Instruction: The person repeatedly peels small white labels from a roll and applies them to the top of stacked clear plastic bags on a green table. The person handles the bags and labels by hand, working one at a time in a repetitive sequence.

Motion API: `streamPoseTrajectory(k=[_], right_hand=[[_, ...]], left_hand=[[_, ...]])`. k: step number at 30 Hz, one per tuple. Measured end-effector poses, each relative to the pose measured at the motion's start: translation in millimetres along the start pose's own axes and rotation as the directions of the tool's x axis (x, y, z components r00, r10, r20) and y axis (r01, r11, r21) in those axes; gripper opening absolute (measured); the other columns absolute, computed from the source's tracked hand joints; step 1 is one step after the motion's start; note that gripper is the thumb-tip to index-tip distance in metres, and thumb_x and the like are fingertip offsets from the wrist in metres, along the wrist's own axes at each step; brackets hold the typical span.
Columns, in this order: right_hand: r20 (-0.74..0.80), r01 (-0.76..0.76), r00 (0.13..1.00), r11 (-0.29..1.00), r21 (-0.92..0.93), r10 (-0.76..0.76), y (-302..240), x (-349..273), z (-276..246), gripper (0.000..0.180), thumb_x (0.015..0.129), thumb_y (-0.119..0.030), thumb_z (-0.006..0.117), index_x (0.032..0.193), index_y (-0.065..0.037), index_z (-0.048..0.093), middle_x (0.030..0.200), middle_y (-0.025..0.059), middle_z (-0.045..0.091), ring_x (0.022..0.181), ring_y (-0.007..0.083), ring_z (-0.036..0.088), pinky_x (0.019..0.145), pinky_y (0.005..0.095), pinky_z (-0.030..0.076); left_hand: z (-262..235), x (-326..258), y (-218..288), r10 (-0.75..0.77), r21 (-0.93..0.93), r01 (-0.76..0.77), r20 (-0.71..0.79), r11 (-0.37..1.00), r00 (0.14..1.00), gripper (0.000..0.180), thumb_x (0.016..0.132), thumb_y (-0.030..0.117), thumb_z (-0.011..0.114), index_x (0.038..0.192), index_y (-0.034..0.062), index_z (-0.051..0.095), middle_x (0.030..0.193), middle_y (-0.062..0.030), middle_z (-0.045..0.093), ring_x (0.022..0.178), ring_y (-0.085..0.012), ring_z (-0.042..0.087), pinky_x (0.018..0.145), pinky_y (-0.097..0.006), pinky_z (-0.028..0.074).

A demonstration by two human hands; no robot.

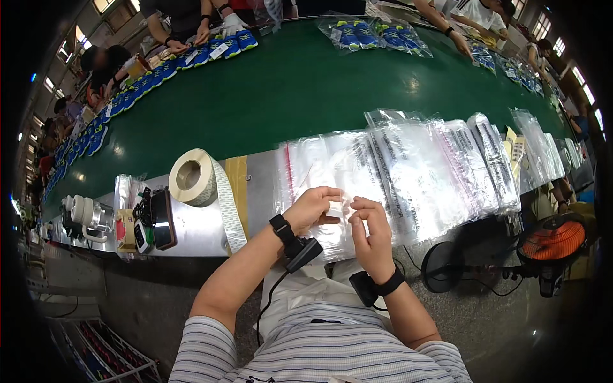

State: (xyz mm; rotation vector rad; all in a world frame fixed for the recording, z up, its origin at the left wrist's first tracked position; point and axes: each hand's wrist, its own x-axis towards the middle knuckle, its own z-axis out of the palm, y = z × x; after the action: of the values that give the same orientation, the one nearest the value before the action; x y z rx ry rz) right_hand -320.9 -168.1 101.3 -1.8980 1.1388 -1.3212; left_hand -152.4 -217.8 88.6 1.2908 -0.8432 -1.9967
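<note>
My left hand [314, 207] is closed around a small white piece [336, 209], which looks like paper or a label; its exact kind is too small to tell. Just to the right, my right hand [373, 236] has its thumb and fingers bent together, fingertips close to that piece; what they pinch, if anything, does not show. Both hands are over a spread of clear plastic bags [421, 172] with dark print and some red edge strips. A large roll of white labels [193, 179] stands left of my left hand, its strip hanging toward the table's front edge.
A green conveyor belt [274, 89] runs behind the metal table [191, 236]. Blue shoes [220, 51] line its far left, with bagged shoes [354, 35] farther right. Co-workers stand along it. A phone [163, 220] and a clear jug [96, 217] sit left; an orange fan [550, 241] is right.
</note>
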Motion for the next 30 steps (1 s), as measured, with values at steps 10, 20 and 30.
streamPoseTrajectory(k=[10, 20, 30], right_hand=[[0.208, -0.054, 0.978, 0.987, 0.152, 0.022, -7.6, -3.4, 4.6, 0.043, 0.080, -0.016, 0.065, 0.117, -0.002, 0.047, 0.119, 0.0185, 0.049, 0.106, 0.0337, 0.053, 0.087, 0.0383, 0.044], [0.327, 0.343, 0.922, 0.825, -0.449, -0.206, 3.0, -11.3, 17.3, 0.040, 0.072, -0.011, 0.068, 0.112, -0.008, 0.061, 0.119, 0.0106, 0.056, 0.108, 0.0287, 0.054, 0.090, 0.0410, 0.043], [-0.602, -0.544, 0.773, 0.697, -0.468, 0.199, 85.7, -7.3, -160.9, 0.018, 0.088, -0.010, 0.054, 0.102, 0.000, 0.058, 0.113, 0.0136, 0.058, 0.097, 0.0214, 0.054, 0.083, 0.0320, 0.042]], left_hand=[[-8.4, 10.7, -2.1, 0.108, -0.196, -0.085, 0.110, 0.977, 0.988, 0.041, 0.096, 0.013, 0.040, 0.134, -0.0014, 0.035, 0.122, -0.0159, 0.053, 0.095, -0.0217, 0.062, 0.080, -0.036, 0.055], [-34.2, -79.7, 3.5, 0.080, -0.336, -0.025, 0.150, 0.942, 0.986, 0.059, 0.099, 0.041, 0.031, 0.143, 0.0018, 0.019, 0.137, -0.0252, 0.038, 0.124, -0.0352, 0.044, 0.097, -0.046, 0.044], [-111.6, -214.7, -133.3, -0.049, -0.143, -0.064, -0.670, 0.988, 0.741, 0.038, 0.095, 0.036, 0.045, 0.102, 0.0002, 0.056, 0.084, -0.0124, 0.064, 0.077, -0.0230, 0.064, 0.066, -0.032, 0.050]])
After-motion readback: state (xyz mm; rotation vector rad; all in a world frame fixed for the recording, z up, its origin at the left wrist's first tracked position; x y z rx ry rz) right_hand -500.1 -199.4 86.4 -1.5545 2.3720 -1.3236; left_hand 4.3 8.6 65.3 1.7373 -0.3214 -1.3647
